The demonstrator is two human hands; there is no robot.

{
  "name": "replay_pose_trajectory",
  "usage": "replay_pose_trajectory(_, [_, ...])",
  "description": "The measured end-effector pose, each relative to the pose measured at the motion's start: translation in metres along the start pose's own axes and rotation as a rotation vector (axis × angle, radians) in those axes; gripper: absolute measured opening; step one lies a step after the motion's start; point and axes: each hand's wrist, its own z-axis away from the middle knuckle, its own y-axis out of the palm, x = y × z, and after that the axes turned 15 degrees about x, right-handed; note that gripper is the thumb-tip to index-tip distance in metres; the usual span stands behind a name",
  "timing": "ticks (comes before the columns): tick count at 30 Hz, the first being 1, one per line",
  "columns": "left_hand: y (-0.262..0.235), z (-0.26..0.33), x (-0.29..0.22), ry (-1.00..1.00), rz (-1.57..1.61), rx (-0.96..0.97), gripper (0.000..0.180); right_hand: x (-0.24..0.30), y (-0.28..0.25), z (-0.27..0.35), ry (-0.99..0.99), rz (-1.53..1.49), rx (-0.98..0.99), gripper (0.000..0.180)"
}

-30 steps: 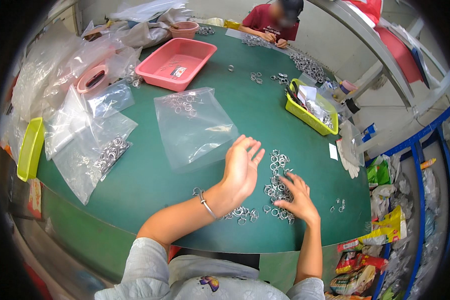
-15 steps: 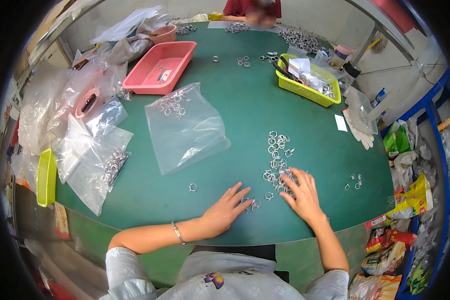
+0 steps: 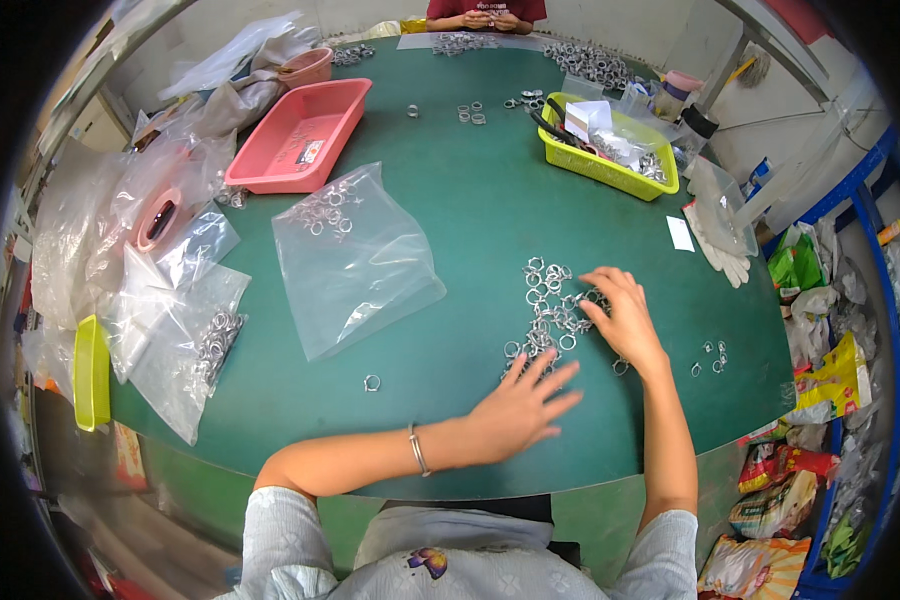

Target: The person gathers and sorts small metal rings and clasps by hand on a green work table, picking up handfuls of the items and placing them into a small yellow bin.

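A loose pile of small silvery metal rings (image 3: 542, 300) lies on the green table in front of me. My left hand (image 3: 518, 412) is at the pile's near end, its fingers spread and nothing held, partly covering a few rings. At the pile's right side, my right hand (image 3: 625, 322) has its fingers bent but apart, the tips at several rings partly hidden beneath them. A single ring (image 3: 372, 383) lies off to the left, and another ring (image 3: 621, 367) sits by my right wrist. Several more rings (image 3: 719, 365) are scattered at the far right.
A clear plastic bag (image 3: 355, 275) with rings inside lies left of the pile. Beyond it stands a pink tray (image 3: 260, 165). A yellow-green basket (image 3: 610, 178) holds tools and packets, beside white gloves (image 3: 720, 240). More bags (image 3: 170, 330) crowd the left. Across the table sits another person (image 3: 485, 18).
My left hand has moved right, to the near end of the pile. My right hand has shifted farther away and slightly right. The rings between them lie differently.
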Motion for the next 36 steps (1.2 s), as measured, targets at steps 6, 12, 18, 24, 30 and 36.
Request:
replay_pose_trajectory(6, [-0.003,0.025,0.028,-0.028,-0.138,0.134,0.042,-0.001,0.002,-0.003,0.082,0.084,0.251,0.008])
replay_pose_trajectory(12, [-0.013,0.013,0.058,-0.045,0.025,-0.081,0.045,-0.009,-0.014,0.002,0.027,-0.606,0.342,0.011])
replay_pose_trajectory(18, [-0.026,0.008,0.053,-0.175,0.069,-0.279,0.044,-0.008,-0.009,0.009,0.043,-0.837,0.485,0.010])
replay_pose_trajectory(24, [-0.018,0.016,0.036,-0.207,0.635,-0.239,0.045,0.033,0.005,0.005,-0.174,-0.766,0.679,0.012])
replay_pose_trajectory(30, [-0.007,0.014,0.048,-0.134,0.438,-0.278,0.035,0.006,0.008,-0.025,-0.072,-0.053,0.088,0.014])
replay_pose_trajectory(36, [-0.005,0.017,0.046,-0.108,0.400,-0.226,0.035,-0.005,0.021,-0.036,-0.131,0.094,0.089,0.015])
